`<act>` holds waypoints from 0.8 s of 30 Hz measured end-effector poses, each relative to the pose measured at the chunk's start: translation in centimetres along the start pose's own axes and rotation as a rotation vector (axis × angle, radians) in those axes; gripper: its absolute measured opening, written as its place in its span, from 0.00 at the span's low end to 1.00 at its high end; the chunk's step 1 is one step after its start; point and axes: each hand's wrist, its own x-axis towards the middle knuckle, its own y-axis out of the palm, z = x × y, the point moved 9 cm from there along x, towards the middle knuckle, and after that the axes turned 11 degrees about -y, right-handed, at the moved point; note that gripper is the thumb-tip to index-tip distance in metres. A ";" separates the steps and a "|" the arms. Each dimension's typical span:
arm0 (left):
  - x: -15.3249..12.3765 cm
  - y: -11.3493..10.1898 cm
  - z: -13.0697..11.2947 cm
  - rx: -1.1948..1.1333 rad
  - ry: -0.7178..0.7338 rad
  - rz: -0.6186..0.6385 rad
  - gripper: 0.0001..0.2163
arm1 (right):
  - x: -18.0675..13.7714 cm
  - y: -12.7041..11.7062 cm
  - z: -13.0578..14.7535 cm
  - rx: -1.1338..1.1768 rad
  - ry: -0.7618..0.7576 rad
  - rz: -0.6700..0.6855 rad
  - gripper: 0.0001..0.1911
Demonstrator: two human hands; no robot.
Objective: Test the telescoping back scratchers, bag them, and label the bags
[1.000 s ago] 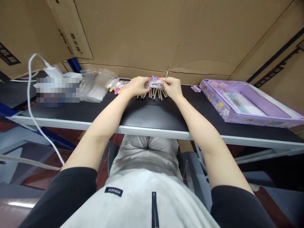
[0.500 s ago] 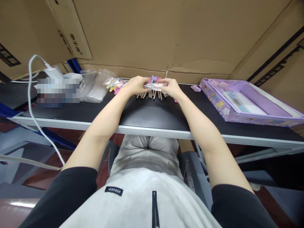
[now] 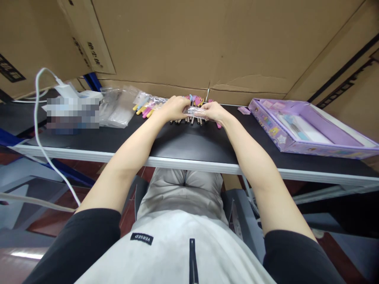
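Note:
Between both hands a clear plastic bag [image 3: 196,112] is stretched sideways above the black table. My left hand [image 3: 177,108] grips its left end, fingers closed. At the other end my right hand [image 3: 217,112] pinches the plastic. Whether anything lies inside the bag I cannot make out. Behind and under the hands lie several pens [image 3: 192,121] with dark metallic tips toward me and colourful tops [image 3: 197,99] at the back, partly hidden by the hands. To the left of my left hand are several pink and yellow pens [image 3: 145,112], partly under clear plastic.
A pile of clear plastic bags [image 3: 120,112] lies left, beside a blurred-out patch and a white cable [image 3: 38,106]. On the right stands an open purple box [image 3: 319,148], with a small pink packet [image 3: 244,110] near it. Cardboard [image 3: 207,43] walls the table's back.
Both hands have shifted slightly to the right with the bag. More of the pens at the left and of the colourful tops now shows.

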 end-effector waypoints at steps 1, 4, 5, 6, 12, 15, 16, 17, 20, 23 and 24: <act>0.0 0.0 0.0 0.010 -0.005 -0.009 0.08 | 0.2 0.1 -0.2 0.001 -0.003 0.004 0.22; -0.2 -0.1 -0.3 0.034 -0.031 -0.037 0.10 | 0.8 0.5 -0.7 0.031 -0.035 -0.002 0.26; -0.2 -0.1 -0.5 0.041 -0.040 -0.041 0.12 | 0.9 0.6 -0.7 0.050 -0.049 -0.005 0.26; -0.2 0.0 -0.7 0.051 -0.047 -0.042 0.13 | 1.0 0.7 -0.7 0.070 -0.060 -0.009 0.26; 0.0 1.1 -1.5 0.077 -0.051 -0.050 0.13 | 1.0 1.2 -0.7 0.103 -0.058 0.010 0.28; 0.2 1.4 -1.4 0.078 -0.032 -0.065 0.12 | 0.8 1.1 -0.8 0.068 -0.035 0.015 0.27; 0.2 1.4 -1.4 0.077 -0.028 -0.069 0.12 | 0.8 1.1 -0.9 0.051 -0.028 0.013 0.27; 0.3 1.4 -1.3 0.074 -0.028 -0.072 0.12 | 0.7 1.1 -0.9 0.036 -0.023 0.012 0.27; 0.3 1.2 -1.1 0.059 -0.055 -0.064 0.11 | 0.8 1.1 -0.9 0.013 -0.035 0.012 0.26; 0.2 0.9 -0.4 0.060 -0.118 -0.026 0.10 | 1.3 1.0 -1.0 0.022 -0.077 0.012 0.23; 0.2 0.8 0.1 0.068 -0.145 -0.008 0.09 | 1.6 0.7 -1.1 0.024 -0.092 -0.001 0.22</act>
